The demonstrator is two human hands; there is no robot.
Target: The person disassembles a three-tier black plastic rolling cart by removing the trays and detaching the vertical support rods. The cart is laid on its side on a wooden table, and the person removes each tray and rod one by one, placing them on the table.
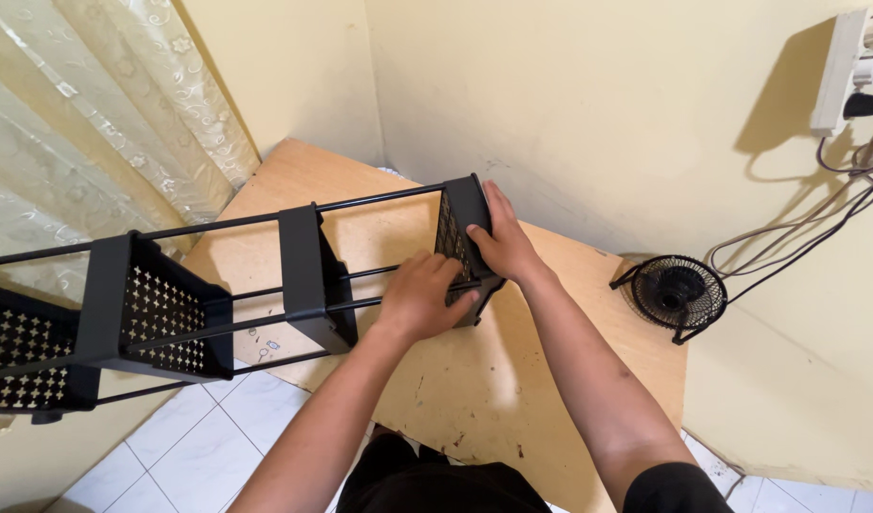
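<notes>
Head view | black metal rack [208, 304] lies sideways across wooden table [474, 380], far end overhanging floor | left hand [419, 296] and right hand [498, 242] clamped on its end basket [460, 223] | risk: overhanging weight could tip the rack off; small fan [682, 293] near.

Black metal rack [303, 275] spans the wooden table [484, 380] leftward, blocking passage. Bare tabletop remains open on the near side. Small black fan [682, 293] obstructs the right corner.
</notes>
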